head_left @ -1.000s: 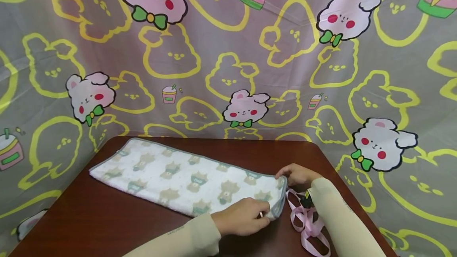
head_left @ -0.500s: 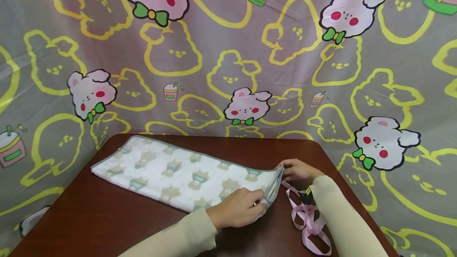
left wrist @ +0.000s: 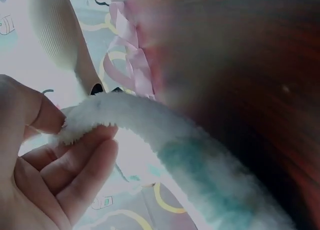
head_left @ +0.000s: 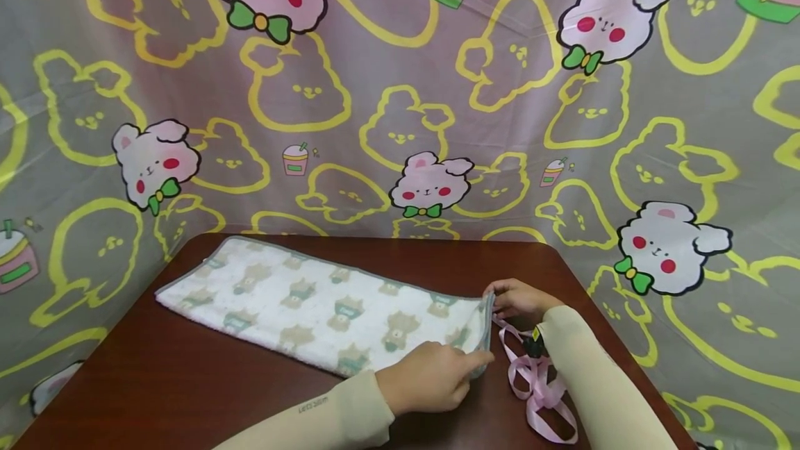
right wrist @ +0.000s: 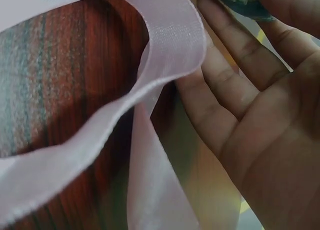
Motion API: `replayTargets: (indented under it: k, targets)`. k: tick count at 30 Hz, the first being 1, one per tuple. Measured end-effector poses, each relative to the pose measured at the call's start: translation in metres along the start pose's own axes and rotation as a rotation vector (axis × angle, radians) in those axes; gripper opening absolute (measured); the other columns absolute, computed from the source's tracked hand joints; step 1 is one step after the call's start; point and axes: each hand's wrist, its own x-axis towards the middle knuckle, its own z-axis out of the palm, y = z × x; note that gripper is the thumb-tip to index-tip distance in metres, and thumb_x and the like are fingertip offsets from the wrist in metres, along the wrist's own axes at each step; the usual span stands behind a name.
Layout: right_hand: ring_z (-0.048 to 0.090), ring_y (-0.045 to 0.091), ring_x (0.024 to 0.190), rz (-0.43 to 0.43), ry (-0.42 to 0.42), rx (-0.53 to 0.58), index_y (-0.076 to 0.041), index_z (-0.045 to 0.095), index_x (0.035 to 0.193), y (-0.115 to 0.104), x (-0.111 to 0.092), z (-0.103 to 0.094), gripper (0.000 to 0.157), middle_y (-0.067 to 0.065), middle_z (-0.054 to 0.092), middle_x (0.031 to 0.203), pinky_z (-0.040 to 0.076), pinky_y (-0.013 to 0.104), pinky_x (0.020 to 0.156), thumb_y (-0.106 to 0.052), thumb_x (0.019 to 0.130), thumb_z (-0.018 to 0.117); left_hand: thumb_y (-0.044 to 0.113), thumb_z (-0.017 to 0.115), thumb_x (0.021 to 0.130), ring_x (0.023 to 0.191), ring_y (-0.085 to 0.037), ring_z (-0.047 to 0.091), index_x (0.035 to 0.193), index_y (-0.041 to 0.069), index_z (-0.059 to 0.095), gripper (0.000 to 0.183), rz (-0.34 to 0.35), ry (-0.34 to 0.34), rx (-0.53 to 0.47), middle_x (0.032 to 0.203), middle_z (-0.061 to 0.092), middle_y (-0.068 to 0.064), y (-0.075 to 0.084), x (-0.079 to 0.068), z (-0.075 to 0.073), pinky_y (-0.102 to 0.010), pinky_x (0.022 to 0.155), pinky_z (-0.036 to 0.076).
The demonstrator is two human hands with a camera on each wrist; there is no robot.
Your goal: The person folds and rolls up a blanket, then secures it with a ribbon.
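Note:
A white plush towel [head_left: 296,297] with beige bears and grey edging lies folded into a long strip, slanting across the table. My left hand [head_left: 428,377] holds its near right corner; in the left wrist view that hand's thumb and fingers pinch the fluffy edge [left wrist: 115,107], which arches up. At the far right corner, my right hand [head_left: 521,299] grips the grey border between thumb and index finger. The right wrist view shows the other fingers of the right hand [right wrist: 265,104] extended, with just a bit of the towel [right wrist: 245,2] at the top.
A looped pink ribbon [head_left: 542,391] lies on the table just right of the towel, beside and below the right wrist. The dark red-brown table [head_left: 206,394] is enclosed by a patterned curtain [head_left: 350,89] behind and at both sides.
The towel's right end was lifted and tilted half a second ago and now stands straighter between my hands. My left index finger has stretched out along the corner; my right hand has shifted slightly up.

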Motion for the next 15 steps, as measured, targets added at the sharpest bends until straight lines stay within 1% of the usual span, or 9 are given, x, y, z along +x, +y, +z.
replayTargets:
  k: [1, 2, 3, 4, 5, 8, 10, 12, 15]
  targets:
    - [0.054, 0.028, 0.082, -0.002, -0.002, -0.006, 0.001, 0.055, 0.102, 0.0, 0.001, 0.0, 0.018, 0.006, 0.057, 0.088, 0.047, 0.046, 0.072, -0.002, 0.084, 0.052, 0.018, 0.056, 0.073, 0.04, 0.001, 0.032, 0.097, 0.023, 0.05, 0.025, -0.002, 0.001, 0.011, 0.052, 0.035, 0.015, 0.0, 0.0, 0.0, -0.019, 0.035, 0.028]
    - [0.055, 0.027, 0.082, -0.003, 0.0, -0.014, 0.001, 0.055, 0.102, 0.0, 0.001, 0.0, 0.018, 0.007, 0.057, 0.088, 0.047, 0.046, 0.072, -0.002, 0.084, 0.053, 0.019, 0.056, 0.071, 0.04, 0.001, 0.032, 0.087, 0.023, 0.048, 0.018, -0.006, 0.007, 0.014, 0.051, 0.035, 0.015, 0.001, 0.0, -0.001, -0.019, 0.035, 0.027]
    - [0.055, 0.027, 0.081, 0.001, 0.005, -0.02, 0.0, 0.055, 0.102, 0.0, 0.001, 0.0, 0.018, 0.007, 0.057, 0.088, 0.047, 0.046, 0.071, -0.002, 0.084, 0.053, 0.021, 0.057, 0.07, 0.04, 0.002, 0.032, 0.079, 0.023, 0.044, 0.016, -0.009, 0.014, 0.015, 0.05, 0.034, 0.016, 0.001, 0.001, -0.001, -0.019, 0.035, 0.027]
    - [0.055, 0.026, 0.081, 0.002, 0.006, -0.026, 0.001, 0.055, 0.102, 0.0, 0.001, -0.001, 0.019, 0.007, 0.057, 0.088, 0.047, 0.046, 0.071, -0.002, 0.084, 0.053, 0.024, 0.057, 0.07, 0.039, 0.002, 0.032, 0.074, 0.023, 0.039, 0.018, -0.012, 0.016, 0.014, 0.049, 0.033, 0.017, 0.001, 0.001, -0.002, -0.019, 0.035, 0.027]
    - [0.055, 0.026, 0.081, 0.003, 0.007, -0.035, 0.001, 0.055, 0.102, 0.0, 0.001, -0.001, 0.019, 0.008, 0.057, 0.088, 0.048, 0.046, 0.071, -0.002, 0.084, 0.053, 0.028, 0.057, 0.07, 0.039, 0.002, 0.031, 0.072, 0.024, 0.037, 0.021, -0.012, 0.015, 0.017, 0.049, 0.032, 0.017, 0.001, 0.001, -0.003, -0.019, 0.035, 0.026]
    - [0.055, 0.026, 0.081, 0.009, 0.014, -0.055, 0.001, 0.055, 0.102, 0.0, 0.001, -0.003, 0.019, 0.008, 0.057, 0.089, 0.048, 0.045, 0.071, -0.003, 0.084, 0.055, 0.04, 0.059, 0.074, 0.041, 0.003, 0.033, 0.072, 0.025, 0.037, 0.027, 0.001, 0.016, 0.04, 0.052, 0.032, 0.019, 0.004, 0.002, -0.005, -0.019, 0.036, 0.028]
    - [0.055, 0.027, 0.082, 0.01, 0.01, -0.056, 0.002, 0.055, 0.102, 0.0, -0.001, -0.003, 0.019, 0.01, 0.057, 0.09, 0.047, 0.046, 0.072, -0.004, 0.085, 0.055, 0.043, 0.06, 0.075, 0.043, 0.004, 0.035, 0.074, 0.024, 0.038, 0.029, 0.007, 0.028, 0.062, 0.054, 0.033, 0.019, 0.007, 0.003, -0.007, -0.02, 0.037, 0.029]
    - [0.056, 0.027, 0.082, 0.007, 0.009, -0.064, 0.002, 0.055, 0.102, -0.002, -0.002, -0.003, 0.019, 0.01, 0.057, 0.091, 0.047, 0.047, 0.073, -0.005, 0.085, 0.056, 0.041, 0.061, 0.076, 0.043, 0.003, 0.037, 0.075, 0.023, 0.039, 0.029, 0.01, 0.057, 0.076, 0.055, 0.034, 0.019, 0.01, 0.005, -0.009, -0.021, 0.038, 0.031]
    - [0.057, 0.026, 0.084, 0.001, 0.013, -0.076, 0.002, 0.056, 0.102, -0.004, -0.005, -0.003, 0.02, 0.011, 0.057, 0.094, 0.046, 0.048, 0.074, -0.007, 0.085, 0.056, 0.032, 0.061, 0.076, 0.042, 0.002, 0.037, 0.077, 0.021, 0.04, 0.024, 0.006, 0.099, 0.069, 0.054, 0.036, 0.017, 0.014, 0.008, -0.013, -0.02, 0.038, 0.031]
